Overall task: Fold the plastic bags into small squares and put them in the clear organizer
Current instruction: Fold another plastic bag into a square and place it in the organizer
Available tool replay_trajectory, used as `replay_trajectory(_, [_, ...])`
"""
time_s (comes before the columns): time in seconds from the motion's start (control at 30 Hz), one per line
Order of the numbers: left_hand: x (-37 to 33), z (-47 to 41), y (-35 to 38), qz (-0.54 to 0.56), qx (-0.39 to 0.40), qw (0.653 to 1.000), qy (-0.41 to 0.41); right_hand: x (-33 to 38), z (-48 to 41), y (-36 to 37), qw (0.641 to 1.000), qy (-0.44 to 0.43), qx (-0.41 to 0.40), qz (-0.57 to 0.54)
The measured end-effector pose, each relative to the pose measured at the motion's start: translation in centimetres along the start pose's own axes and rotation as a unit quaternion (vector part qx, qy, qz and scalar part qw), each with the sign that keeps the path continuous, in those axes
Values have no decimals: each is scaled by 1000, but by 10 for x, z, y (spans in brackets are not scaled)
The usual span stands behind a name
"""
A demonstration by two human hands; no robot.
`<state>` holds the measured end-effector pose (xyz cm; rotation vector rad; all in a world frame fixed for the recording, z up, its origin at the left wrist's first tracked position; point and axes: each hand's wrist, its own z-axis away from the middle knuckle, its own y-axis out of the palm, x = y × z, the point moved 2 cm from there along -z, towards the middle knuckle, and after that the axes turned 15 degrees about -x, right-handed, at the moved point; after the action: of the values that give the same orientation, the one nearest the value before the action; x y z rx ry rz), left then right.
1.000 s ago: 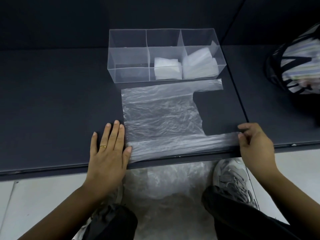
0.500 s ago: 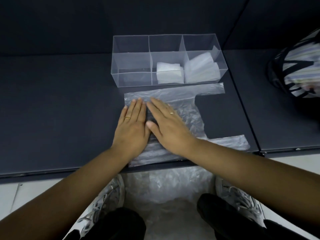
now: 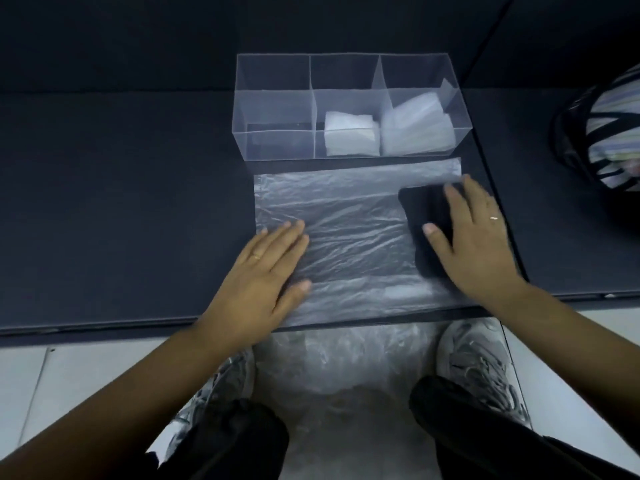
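Smooth the bag (image 3: 353,233) at frame centre before folding. Left hand (image 3: 263,271) and right hand (image 3: 474,237) lie flat, fingers straight, gripping nothing. Sweep outward to expel air.

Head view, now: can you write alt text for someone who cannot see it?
A person's left hand and right hand lie flat on a clear plastic bag spread on a dark table, the right at its handle end. Behind it, a clear organizer holds folded bags in its middle and right compartments.
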<state>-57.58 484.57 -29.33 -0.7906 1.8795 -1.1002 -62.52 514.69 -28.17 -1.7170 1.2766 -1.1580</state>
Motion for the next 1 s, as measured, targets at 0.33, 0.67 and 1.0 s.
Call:
replay_trajectory(0.33, [-12,74,-23,28,-119,990,63,70,77,-4,958,-261,52,-107])
replay_trajectory(0.67, [5,16,-95,315,-45,894,-315,9,31,-61,946,33,224,-234])
replay_trajectory(1.0, [59,-40,-66,323,-101,834,-435,-29,-38,-31,900,203,174,-344])
